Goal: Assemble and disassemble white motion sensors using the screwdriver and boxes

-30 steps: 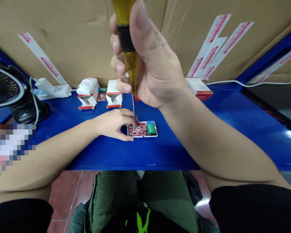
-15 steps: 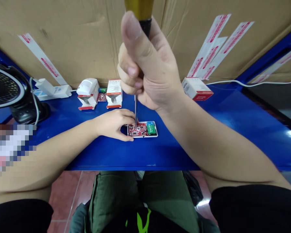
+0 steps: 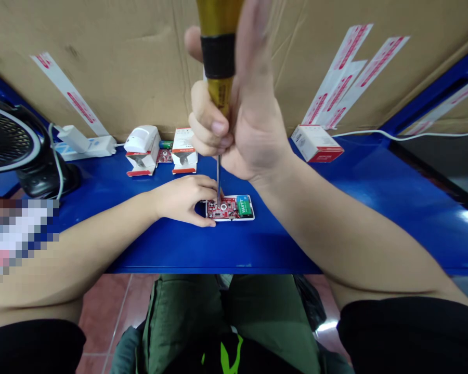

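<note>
A small white device base lies on the blue table, holding a red circuit board and a green battery. My left hand pinches its left end and steadies it. My right hand is closed round a yellow and black screwdriver, held upright close to the camera. The metal shaft runs straight down and its tip rests on the left part of the red board.
At the back stand white boxed devices, another box to the right, a white power strip and a black fan at far left. Cardboard walls the rear. The blue table edge runs over my knees.
My right hand has shifted its grip on the screwdriver handle, fingers turning round it, while the tip stays on the board. The left hand and the device have not moved.
</note>
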A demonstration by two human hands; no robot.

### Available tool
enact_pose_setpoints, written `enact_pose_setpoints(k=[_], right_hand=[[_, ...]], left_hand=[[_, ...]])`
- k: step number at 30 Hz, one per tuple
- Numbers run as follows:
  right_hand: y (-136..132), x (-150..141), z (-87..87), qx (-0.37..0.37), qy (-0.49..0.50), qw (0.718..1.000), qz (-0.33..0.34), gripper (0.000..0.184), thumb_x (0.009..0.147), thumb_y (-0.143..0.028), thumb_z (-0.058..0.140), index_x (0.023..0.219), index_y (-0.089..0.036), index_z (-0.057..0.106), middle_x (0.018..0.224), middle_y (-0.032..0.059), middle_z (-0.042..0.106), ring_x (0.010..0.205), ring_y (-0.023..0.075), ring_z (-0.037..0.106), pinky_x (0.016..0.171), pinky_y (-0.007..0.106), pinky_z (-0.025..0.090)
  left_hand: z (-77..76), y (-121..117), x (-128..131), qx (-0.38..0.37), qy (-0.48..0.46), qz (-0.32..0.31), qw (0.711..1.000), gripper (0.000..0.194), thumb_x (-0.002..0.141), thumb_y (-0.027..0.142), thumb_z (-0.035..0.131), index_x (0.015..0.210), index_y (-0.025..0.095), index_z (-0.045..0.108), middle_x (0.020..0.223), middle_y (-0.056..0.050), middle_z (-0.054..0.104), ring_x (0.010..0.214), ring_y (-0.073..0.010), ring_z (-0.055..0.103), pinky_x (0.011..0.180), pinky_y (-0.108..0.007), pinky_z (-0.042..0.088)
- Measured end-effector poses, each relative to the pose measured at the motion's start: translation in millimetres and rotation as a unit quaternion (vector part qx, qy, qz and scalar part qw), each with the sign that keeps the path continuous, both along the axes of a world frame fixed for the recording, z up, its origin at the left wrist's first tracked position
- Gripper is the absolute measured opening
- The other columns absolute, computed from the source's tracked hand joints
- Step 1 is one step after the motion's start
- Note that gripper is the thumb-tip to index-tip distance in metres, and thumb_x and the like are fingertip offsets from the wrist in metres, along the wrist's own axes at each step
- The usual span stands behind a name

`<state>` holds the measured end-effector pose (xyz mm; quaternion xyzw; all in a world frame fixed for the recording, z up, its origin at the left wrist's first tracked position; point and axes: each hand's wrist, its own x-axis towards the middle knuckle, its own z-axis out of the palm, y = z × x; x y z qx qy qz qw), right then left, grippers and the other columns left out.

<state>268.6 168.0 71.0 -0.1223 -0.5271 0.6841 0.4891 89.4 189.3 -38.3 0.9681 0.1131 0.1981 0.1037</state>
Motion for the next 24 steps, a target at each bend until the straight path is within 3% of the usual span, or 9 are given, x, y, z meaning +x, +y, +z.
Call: enact_pose_setpoints(k=[3, 6, 9, 13, 15, 17, 20, 24], right_hand=[[2.3, -0.7, -2.0, 0.010, -0.010, 1.000, -0.004, 0.040, 0.111, -0.053, 0.072, 0.089, -0.028, 0.050, 0.053, -0.0130, 0.036, 0.041, 0.0078, 0.026, 0.041, 0.021, 0.022], [8.1, 1.1, -3.2, 0.009, -0.019, 0.999, 0.041, 0.052, 0.101, -0.064, 0.082, 0.085, -0.027, 0.049, 0.060, -0.0110, 0.048, 0.044, 0.0061, 0.035, 0.041, 0.020, 0.026], [10.2, 4.2, -2.4, -0.007, -0.034, 0.996, 0.076, 0.056, 0.100, -0.077, 0.074, 0.086, -0.026, 0.057, 0.064, -0.0084, 0.051, 0.045, 0.0071, 0.040, 0.040, 0.021, 0.029], [6.7, 7.1, 0.2, 0.018, -0.054, 0.995, 0.084, 0.061, 0.115, -0.075, 0.046, 0.088, -0.023, 0.064, 0.060, -0.0086, 0.040, 0.044, 0.0077, 0.029, 0.039, 0.021, 0.025], [6.5, 7.9, 1.4, 0.034, -0.069, 0.995, 0.068, 0.067, 0.121, -0.067, 0.027, 0.088, -0.022, 0.065, 0.060, -0.0081, 0.035, 0.044, 0.0087, 0.022, 0.038, 0.021, 0.022], [9.7, 8.4, 1.8, 0.048, -0.069, 0.996, 0.041, 0.070, 0.120, -0.067, 0.021, 0.088, -0.023, 0.064, 0.062, -0.0074, 0.032, 0.046, 0.0099, 0.019, 0.038, 0.023, 0.021], [20.4, 9.7, 0.9, 0.086, -0.009, 0.996, -0.024, 0.071, 0.111, -0.085, 0.035, 0.088, -0.025, 0.064, 0.064, -0.0075, 0.028, 0.048, 0.0107, 0.013, 0.037, 0.025, 0.014], [33.7, 14.8, 1.1, 0.135, 0.034, 0.987, -0.076, 0.078, 0.095, -0.102, 0.045, 0.093, -0.028, 0.067, 0.066, -0.0075, 0.023, 0.049, 0.0103, 0.010, 0.037, 0.026, 0.009]], left_hand=[[0.1, -0.1, 0.4, 0.000, 0.000, 0.000, 1.000, 0.034, 0.091, 0.046, 0.095, 0.107, 0.017, 0.084, 0.117, -0.016, 0.086, 0.106, -0.0326, 0.085, 0.096, -0.045, 0.071], [1.0, -0.3, 0.7, -0.008, -0.003, -0.001, 1.000, 0.032, 0.090, 0.044, 0.096, 0.106, 0.018, 0.084, 0.117, -0.016, 0.086, 0.106, -0.0321, 0.085, 0.098, -0.045, 0.071], [1.7, -0.2, 0.7, -0.010, -0.007, -0.008, 1.000, 0.032, 0.092, 0.043, 0.095, 0.106, 0.017, 0.083, 0.118, -0.016, 0.086, 0.106, -0.0320, 0.085, 0.099, -0.045, 0.070], [1.4, 0.0, -0.1, -0.008, -0.007, -0.013, 1.000, 0.033, 0.093, 0.044, 0.093, 0.108, 0.016, 0.082, 0.117, -0.017, 0.086, 0.105, -0.0329, 0.084, 0.097, -0.046, 0.070], [1.6, -0.3, -0.8, -0.016, -0.003, -0.007, 1.000, 0.035, 0.093, 0.044, 0.093, 0.111, 0.016, 0.082, 0.118, -0.017, 0.085, 0.108, -0.0333, 0.084, 0.098, -0.046, 0.069], [2.4, -1.0, -1.2, -0.030, 0.000, 0.008, 1.000, 0.040, 0.092, 0.045, 0.094, 0.116, 0.017, 0.080, 0.119, -0.016, 0.085, 0.110, -0.0333, 0.083, 0.100, -0.046, 0.068], [4.1, -2.4, -0.2, -0.046, -0.017, 0.028, 0.998, 0.044, 0.093, 0.050, 0.092, 0.119, 0.017, 0.077, 0.118, -0.016, 0.085, 0.106, -0.0313, 0.082, 0.097, -0.044, 0.067], [4.8, -4.2, 4.5, -0.043, -0.067, 0.027, 0.996, 0.030, 0.106, 0.047, 0.077, 0.112, 0.017, 0.076, 0.116, -0.016, 0.084, 0.103, -0.0277, 0.082, 0.093, -0.040, 0.066]])
